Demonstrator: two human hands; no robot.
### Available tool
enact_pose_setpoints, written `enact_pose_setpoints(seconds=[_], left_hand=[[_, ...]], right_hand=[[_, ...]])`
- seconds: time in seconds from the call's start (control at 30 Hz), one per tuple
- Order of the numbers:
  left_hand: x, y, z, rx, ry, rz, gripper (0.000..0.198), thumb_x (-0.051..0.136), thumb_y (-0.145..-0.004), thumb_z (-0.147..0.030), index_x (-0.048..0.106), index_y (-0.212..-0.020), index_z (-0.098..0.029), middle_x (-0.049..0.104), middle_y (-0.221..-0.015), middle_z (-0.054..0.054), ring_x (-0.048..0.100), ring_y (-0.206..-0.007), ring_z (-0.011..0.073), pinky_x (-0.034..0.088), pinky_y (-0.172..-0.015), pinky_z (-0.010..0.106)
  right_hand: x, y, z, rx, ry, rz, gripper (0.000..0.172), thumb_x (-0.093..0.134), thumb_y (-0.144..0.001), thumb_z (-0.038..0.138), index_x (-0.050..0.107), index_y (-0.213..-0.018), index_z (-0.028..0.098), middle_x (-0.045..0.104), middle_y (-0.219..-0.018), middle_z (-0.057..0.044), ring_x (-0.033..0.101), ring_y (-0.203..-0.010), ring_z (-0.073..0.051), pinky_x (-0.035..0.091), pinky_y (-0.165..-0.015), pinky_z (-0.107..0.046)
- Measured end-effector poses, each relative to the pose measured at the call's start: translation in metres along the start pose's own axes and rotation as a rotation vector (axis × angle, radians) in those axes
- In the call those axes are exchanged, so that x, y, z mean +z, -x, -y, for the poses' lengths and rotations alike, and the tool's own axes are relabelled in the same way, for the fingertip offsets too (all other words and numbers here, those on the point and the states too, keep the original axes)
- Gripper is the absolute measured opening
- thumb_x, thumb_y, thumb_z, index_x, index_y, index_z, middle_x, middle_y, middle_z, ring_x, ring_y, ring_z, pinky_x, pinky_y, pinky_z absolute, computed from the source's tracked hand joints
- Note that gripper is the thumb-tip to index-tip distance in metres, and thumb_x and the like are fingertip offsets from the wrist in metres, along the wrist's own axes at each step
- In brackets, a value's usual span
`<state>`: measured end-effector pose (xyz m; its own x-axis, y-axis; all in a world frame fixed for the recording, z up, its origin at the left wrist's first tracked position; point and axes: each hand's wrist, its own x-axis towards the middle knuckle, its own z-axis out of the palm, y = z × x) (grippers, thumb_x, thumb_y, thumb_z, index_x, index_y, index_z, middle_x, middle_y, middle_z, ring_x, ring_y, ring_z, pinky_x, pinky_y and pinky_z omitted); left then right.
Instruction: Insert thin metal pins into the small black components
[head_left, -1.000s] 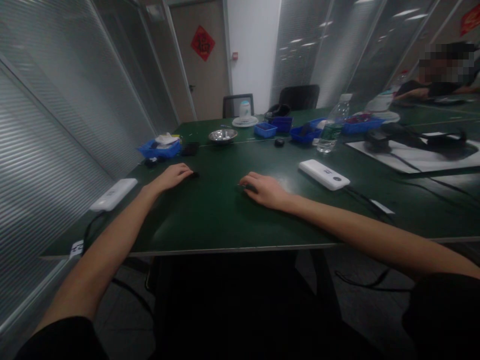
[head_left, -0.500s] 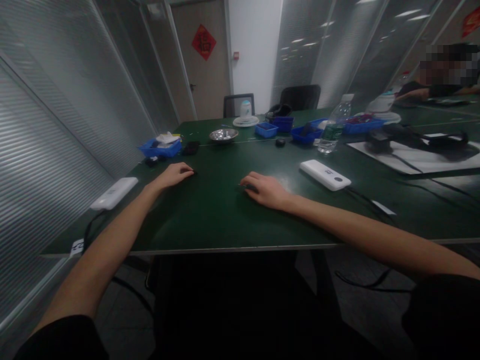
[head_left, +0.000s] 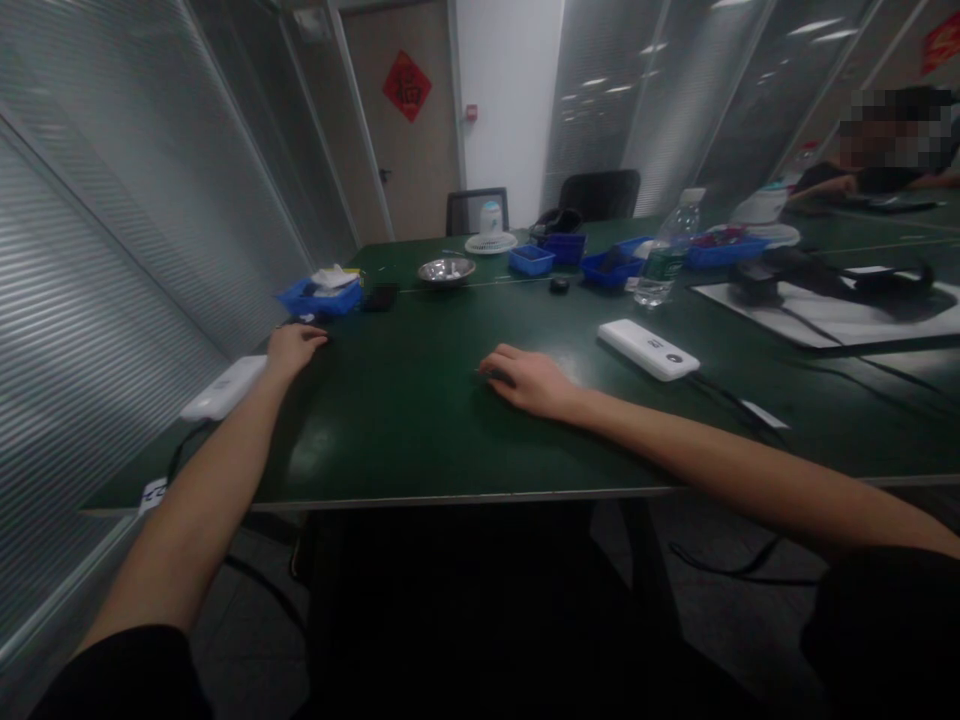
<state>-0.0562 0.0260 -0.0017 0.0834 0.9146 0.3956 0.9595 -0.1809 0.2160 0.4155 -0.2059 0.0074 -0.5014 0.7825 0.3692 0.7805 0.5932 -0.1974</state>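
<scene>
My left hand (head_left: pixel 291 352) is over the left side of the green table (head_left: pixel 390 430), thumb and fingers pinched. A tiny dark bit shows at its fingertips, too small to name. Close behind it lie small black items (head_left: pixel 311 321), partly covered by the hand. Resting on the middle of the table, my right hand (head_left: pixel 529 380) is closed around a slim dark object (head_left: pixel 498 376), whose thin tip pokes out to the left. Most of that object is hidden by the fingers.
White power banks lie left (head_left: pixel 223 390) and right (head_left: pixel 649 349), with cables. Further back are a blue bin (head_left: pixel 319 300), a metal bowl (head_left: pixel 447 281), a black mouse-like object (head_left: pixel 559 286), small blue bins (head_left: pixel 532 268) and a water bottle (head_left: pixel 670 255). A person (head_left: pixel 832 180) sits far right.
My left hand has moved left, away from the middle of the table towards the small black items by the blue bin. My right hand stays in place with the slim dark object.
</scene>
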Motion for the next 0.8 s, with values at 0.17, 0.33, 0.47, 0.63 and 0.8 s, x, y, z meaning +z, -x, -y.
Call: enact_pose_setpoints(seconds=[0.17, 0.33, 0.47, 0.63, 0.8], left_hand=[[0.000, 0.000, 0.001, 0.021, -0.034, -0.025, 0.032, 0.065, -0.088, -0.031, 0.082, -0.111, -0.017, 0.078, -0.116, 0.012, 0.069, -0.110, 0.0310, 0.048, -0.103, 0.039], [-0.001, -0.001, -0.003, -0.015, -0.053, -0.019, 0.030, 0.066, -0.087, -0.032, 0.083, -0.106, -0.017, 0.080, -0.109, 0.011, 0.070, -0.108, 0.0315, 0.049, -0.102, 0.039], [0.000, -0.002, -0.006, -0.016, -0.047, 0.003, 0.030, 0.067, -0.087, -0.030, 0.083, -0.108, -0.016, 0.079, -0.111, 0.013, 0.069, -0.109, 0.0345, 0.049, -0.101, 0.043], [0.001, 0.007, -0.035, 0.127, 0.145, 0.057, 0.025, 0.069, -0.086, -0.032, 0.084, -0.103, -0.021, 0.079, -0.111, 0.010, 0.070, -0.107, 0.0312, 0.051, -0.100, 0.041], [0.001, 0.039, -0.115, 0.453, 0.506, 0.215, 0.026, 0.073, -0.088, -0.041, 0.083, -0.103, -0.022, 0.079, -0.108, 0.008, 0.072, -0.103, 0.0271, 0.053, -0.099, 0.041]], right_hand=[[0.001, 0.000, -0.001, 0.006, -0.005, 0.008, 0.025, 0.057, -0.100, 0.024, 0.062, -0.125, 0.022, 0.064, -0.125, -0.007, 0.064, -0.087, -0.017, 0.045, -0.074, -0.029], [0.000, 0.000, 0.000, 0.007, 0.000, 0.014, 0.025, 0.058, -0.100, 0.024, 0.062, -0.125, 0.022, 0.064, -0.125, -0.008, 0.064, -0.088, -0.018, 0.046, -0.076, -0.030], [-0.001, 0.000, 0.000, 0.007, -0.019, -0.001, 0.026, 0.059, -0.101, 0.025, 0.062, -0.126, 0.021, 0.064, -0.125, -0.008, 0.065, -0.091, -0.019, 0.047, -0.077, -0.030], [0.000, 0.000, -0.002, 0.025, -0.045, -0.014, 0.028, 0.062, -0.099, 0.027, 0.061, -0.126, 0.020, 0.067, -0.119, -0.009, 0.066, -0.094, -0.021, 0.049, -0.080, -0.032], [0.002, -0.001, -0.004, 0.042, -0.057, 0.014, 0.030, 0.063, -0.099, 0.030, 0.060, -0.127, 0.021, 0.071, -0.117, -0.008, 0.067, -0.098, -0.022, 0.049, -0.082, -0.033]])
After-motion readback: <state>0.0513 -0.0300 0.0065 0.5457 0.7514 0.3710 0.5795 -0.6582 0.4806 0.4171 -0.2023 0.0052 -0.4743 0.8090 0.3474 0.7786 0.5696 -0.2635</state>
